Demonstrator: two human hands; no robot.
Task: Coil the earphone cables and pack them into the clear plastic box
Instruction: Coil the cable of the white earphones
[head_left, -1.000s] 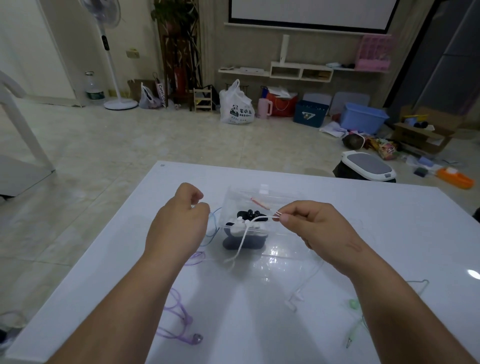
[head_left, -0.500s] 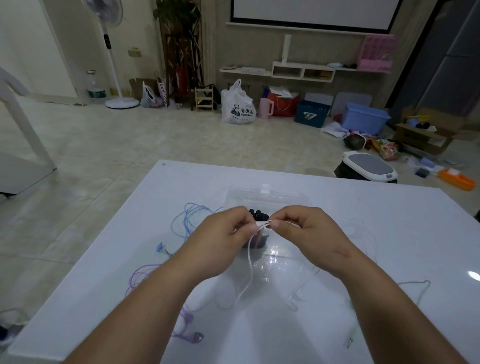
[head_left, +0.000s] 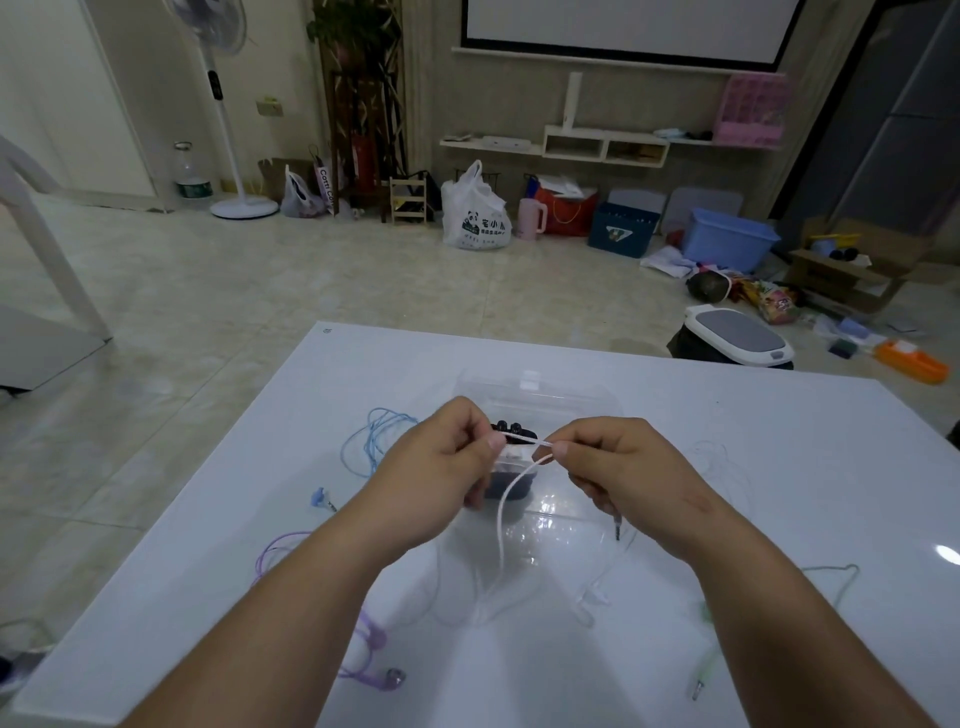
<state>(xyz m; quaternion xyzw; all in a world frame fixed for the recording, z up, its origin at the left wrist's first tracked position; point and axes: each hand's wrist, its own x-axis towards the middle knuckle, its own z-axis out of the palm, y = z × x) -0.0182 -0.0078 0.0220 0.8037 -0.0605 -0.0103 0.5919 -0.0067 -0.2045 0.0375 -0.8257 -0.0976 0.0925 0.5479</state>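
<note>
Head view, both hands over the white table (head_left: 727, 447).

Left hand (head_left: 441, 467): fingers curled, thumb and forefinger pinching the white earphone cable (head_left: 500, 525). Right hand (head_left: 623, 473): the same narrow pinch on the same cable, just beside the left. A short length runs taut between the two pinches. Below the right pinch, the cable drops in a curve to the tabletop. I note a jack plug (head_left: 617, 531) hanging under the right hand.

Clear plastic box (head_left: 535, 392): on the table directly behind the hands, partly hidden by them. Black earphones (head_left: 511, 430) sit inside. I cannot tell how the lid stands.

Loose on the table: blue cable (head_left: 371, 441) left of the left hand, purple cable (head_left: 366, 642) near the left forearm, green cable (head_left: 831, 579) right of the right forearm.
</note>
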